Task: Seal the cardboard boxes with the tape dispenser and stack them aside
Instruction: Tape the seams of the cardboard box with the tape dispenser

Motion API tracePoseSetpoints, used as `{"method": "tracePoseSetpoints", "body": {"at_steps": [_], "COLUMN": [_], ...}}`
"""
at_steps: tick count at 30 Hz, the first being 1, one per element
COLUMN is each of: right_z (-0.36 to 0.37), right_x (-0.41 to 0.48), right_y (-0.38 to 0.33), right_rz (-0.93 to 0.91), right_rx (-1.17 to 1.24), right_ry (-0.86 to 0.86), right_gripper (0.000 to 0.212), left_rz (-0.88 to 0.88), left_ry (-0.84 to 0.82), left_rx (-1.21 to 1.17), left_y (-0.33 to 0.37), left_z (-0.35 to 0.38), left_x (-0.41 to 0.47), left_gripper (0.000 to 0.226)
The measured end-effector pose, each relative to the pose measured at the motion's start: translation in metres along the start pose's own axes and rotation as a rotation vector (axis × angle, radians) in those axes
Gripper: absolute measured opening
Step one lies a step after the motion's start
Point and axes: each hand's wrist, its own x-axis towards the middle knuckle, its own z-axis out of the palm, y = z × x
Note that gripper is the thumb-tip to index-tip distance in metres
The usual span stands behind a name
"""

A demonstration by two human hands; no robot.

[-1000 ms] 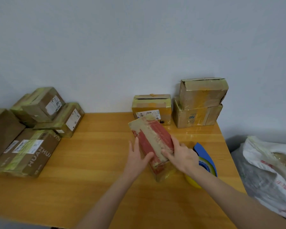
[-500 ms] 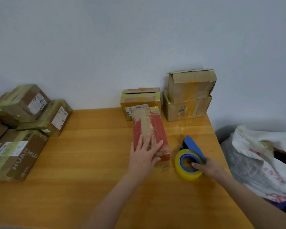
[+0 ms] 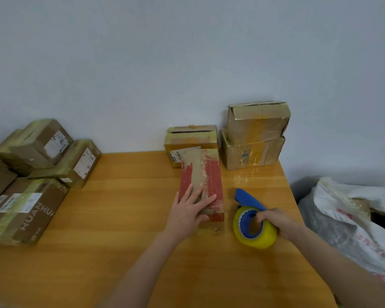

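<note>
From the head camera, a long red cardboard box with a brown taped strip along its top (image 3: pixel 206 174) lies on the orange wooden surface (image 3: pixel 120 218), its far end just in front of a small brown slotted box (image 3: pixel 191 138) by the wall. The left hand (image 3: pixel 187 215) lies flat on the near end of the red box, fingers (image 3: pixel 203 200) straight and spread, pressing it down. Just to the right, the right hand (image 3: pixel 278 223) grips the blue-framed tape dispenser with its yellow roll (image 3: pixel 253 230), fingers curled over the roll and into its core; the dispenser sits on the surface beside the box, not touching it. Two worn brown boxes (image 3: pixel 256 136) stand stacked at the back right, and a pile of taped brown boxes (image 3: pixel 31 185) sits at the far left. The likely risks: the narrow box could skid or twist under a one-handed hold when tape is pulled across it, laying the strip crooked, and gripping the roll itself could stop it turning freely.
</note>
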Motion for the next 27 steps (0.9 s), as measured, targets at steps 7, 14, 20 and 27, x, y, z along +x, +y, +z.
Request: {"method": "tracePoseSetpoints", "body": {"at_steps": [7, 14, 20, 27], "right_z": [-0.046, -0.029, -0.007, 0.008], "right_x": [-0.061, -0.118, -0.132, -0.134], "right_y": [-0.062, -0.098, -0.106, -0.109], "right_rz": [-0.385, -0.688, -0.825, -0.923], "right_rx": [-0.074, -0.311, -0.530, -0.780], "right_ry": [-0.005, -0.135, -0.209, -0.153], "right_gripper": [0.044, 0.071, 0.062, 0.068], "left_rz": [-0.273, -0.541, -0.491, -0.542], "left_ry": [0.204, -0.036, 0.067, 0.221], "left_rx": [-0.696, -1.650, -1.565, -1.273], "left_y": [0.020, 0.032, 0.017, 0.012], "left_z": [-0.039, -0.075, -0.077, -0.070], "left_x": [0.008, 0.007, -0.007, -0.021], "left_gripper": [0.072, 0.068, 0.024, 0.017]}}
